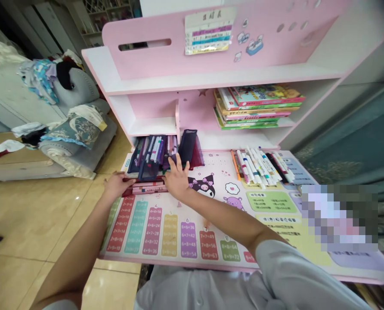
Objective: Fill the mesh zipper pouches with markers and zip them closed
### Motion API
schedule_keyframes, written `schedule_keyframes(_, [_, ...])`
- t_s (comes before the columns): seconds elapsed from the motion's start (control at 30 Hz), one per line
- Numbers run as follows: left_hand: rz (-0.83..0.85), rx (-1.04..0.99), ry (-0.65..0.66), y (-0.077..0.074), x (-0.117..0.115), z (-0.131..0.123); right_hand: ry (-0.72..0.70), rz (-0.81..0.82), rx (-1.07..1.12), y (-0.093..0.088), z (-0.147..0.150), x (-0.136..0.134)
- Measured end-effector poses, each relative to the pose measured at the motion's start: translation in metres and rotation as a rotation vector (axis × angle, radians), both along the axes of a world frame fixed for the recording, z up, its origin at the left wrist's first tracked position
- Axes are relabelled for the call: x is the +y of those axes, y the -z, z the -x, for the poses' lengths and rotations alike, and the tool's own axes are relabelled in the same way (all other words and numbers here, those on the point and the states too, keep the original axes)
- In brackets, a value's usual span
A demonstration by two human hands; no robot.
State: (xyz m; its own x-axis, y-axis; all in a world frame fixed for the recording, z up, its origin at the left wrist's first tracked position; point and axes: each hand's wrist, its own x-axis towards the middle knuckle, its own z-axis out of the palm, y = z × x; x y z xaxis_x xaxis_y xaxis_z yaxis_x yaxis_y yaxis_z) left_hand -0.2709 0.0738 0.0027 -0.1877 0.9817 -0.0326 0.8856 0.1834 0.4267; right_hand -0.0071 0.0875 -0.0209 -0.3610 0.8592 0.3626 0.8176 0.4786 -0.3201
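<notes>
Case (145,187), flat, pink-red, lies on surface (179,263) just in front of mesh pouch (150,165). Left hand (117,185): fingers curled over case's left end, gripping. Right hand (178,177): fingers spread wide at other end, bracing case between both hands.

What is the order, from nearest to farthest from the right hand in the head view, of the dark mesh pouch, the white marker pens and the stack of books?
1. Dark mesh pouch: upright, just beyond the right hand.
2. White marker pens: on the desk mat, to the hand's right.
3. Stack of books: on the shelf, higher, to the right.
</notes>
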Motion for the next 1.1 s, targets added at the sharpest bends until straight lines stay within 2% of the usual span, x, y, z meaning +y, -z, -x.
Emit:
schedule_keyframes(0.13, [-0.067, 0.133, -0.045, 0.003, -0.004, -0.010, -0.002, -0.005, 0.009, -0.002, -0.002, -0.002])
schedule_keyframes(0.23, [-0.102, 0.150, -0.050, -0.003, -0.012, -0.014, -0.046, -0.045, 0.035, -0.011, -0.013, -0.010])
schedule_keyframes(0.3, [-0.144, 0.144, -0.108, -0.012, -0.019, -0.018, -0.084, -0.091, 0.054, -0.014, -0.028, -0.015])
schedule_keyframes(0.33, [-0.196, 0.146, -0.214, -0.018, -0.023, -0.022, -0.090, -0.122, 0.064, -0.014, -0.038, -0.017])
schedule_keyframes(0.37, [-0.241, 0.151, -0.251, -0.025, -0.027, -0.027, -0.090, -0.170, 0.074, -0.012, -0.050, -0.018])
schedule_keyframes(0.43, [-0.430, 0.202, -0.294, -0.040, -0.035, -0.045, -0.076, -0.304, 0.090, -0.005, -0.077, -0.020])
schedule_keyframes(0.5, [-0.564, 0.253, -0.207, -0.052, -0.039, -0.071, -0.064, -0.418, 0.076, 0.004, -0.104, -0.022])
schedule_keyframes(0.57, [-0.582, 0.269, -0.066, -0.060, -0.038, -0.104, -0.042, -0.476, 0.058, 0.011, -0.128, -0.026])
schedule_keyframes(0.67, [-0.457, 0.304, 0.127, -0.062, -0.020, -0.156, -0.012, -0.497, 0.067, 0.018, -0.152, -0.033])
schedule_keyframes(0.8, [-0.296, 0.397, 0.296, -0.055, 0.023, -0.214, 0.015, -0.469, 0.141, 0.023, -0.164, -0.041])
schedule_keyframes(0.93, [-0.198, 0.513, 0.324, -0.047, 0.068, -0.249, 0.033, -0.430, 0.224, 0.024, -0.168, -0.041])
schedule_keyframes(1.1, [-0.053, 0.575, 0.239, -0.030, 0.105, -0.269, 0.035, -0.427, 0.276, 0.022, -0.173, -0.038])
